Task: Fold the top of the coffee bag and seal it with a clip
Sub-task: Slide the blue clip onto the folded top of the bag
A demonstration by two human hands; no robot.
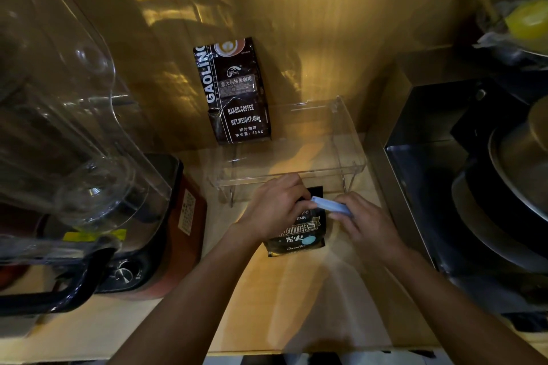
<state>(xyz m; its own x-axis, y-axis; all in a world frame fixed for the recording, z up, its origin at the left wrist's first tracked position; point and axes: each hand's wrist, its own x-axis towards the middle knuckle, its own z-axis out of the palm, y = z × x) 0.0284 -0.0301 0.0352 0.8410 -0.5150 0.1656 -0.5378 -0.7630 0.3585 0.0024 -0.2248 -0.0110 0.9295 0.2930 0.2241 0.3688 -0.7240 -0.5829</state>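
Observation:
A small black coffee bag (299, 235) with white and teal print stands on the wooden counter in front of me. My left hand (274, 207) grips its upper left part and hides the top edge there. My right hand (366, 224) holds a pale blue clip (330, 205) across the top of the bag, the clip's free end pointing left toward my left fingers. Whether the clip's jaws are around the bag's top, I cannot tell.
A second, larger black coffee bag (235, 92) leans on the wall behind. A clear acrylic shelf (350, 139) stands just beyond my hands. A blender with a clear jug (59, 115) and red base fills the left. Dark pans (501, 187) sit at the right.

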